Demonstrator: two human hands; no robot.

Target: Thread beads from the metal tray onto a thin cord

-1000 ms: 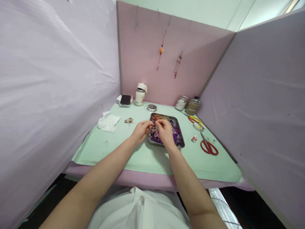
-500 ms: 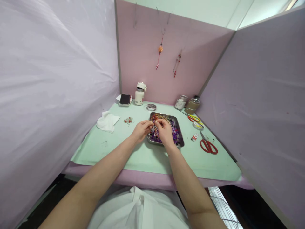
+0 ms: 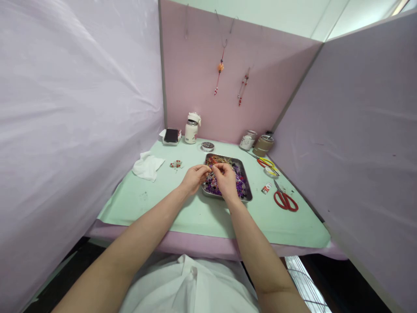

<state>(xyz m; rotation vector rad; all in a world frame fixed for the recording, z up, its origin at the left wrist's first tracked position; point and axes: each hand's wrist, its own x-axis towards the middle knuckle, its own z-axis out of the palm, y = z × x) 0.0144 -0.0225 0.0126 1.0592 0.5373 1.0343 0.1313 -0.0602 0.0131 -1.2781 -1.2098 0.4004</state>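
Note:
Both hands are close together over a metal tray point(image 3: 248, 191) filled with purple, dark and red beads and thin cords. My left hand point(image 3: 195, 177) is at the tray's left edge, thumb and forefinger pinched together. Facing it, my right hand point(image 3: 225, 179) is above the beads, also in a pinch. Their fingertips nearly meet. Whatever lies between them is too small to make out. Purple beads point(image 3: 241, 182) show to the right of my right hand, and tan and red cords point(image 3: 217, 160) lie at the tray's far side.
Red-handled scissors point(image 3: 285, 201), a small red-and-white packet point(image 3: 266, 188) and yellow-handled scissors point(image 3: 265, 162) lie right. A white cloth point(image 3: 147, 166) and small red beadwork point(image 3: 176, 164) are left. Behind stand a white bottle point(image 3: 191, 129), a round dish point(image 3: 207, 146) and jars point(image 3: 263, 144). Beaded strings point(image 3: 220, 67) hang from the panel.
Almost nothing differs. Both hands keep their pinch over the tray, and the whole view has shifted very slightly.

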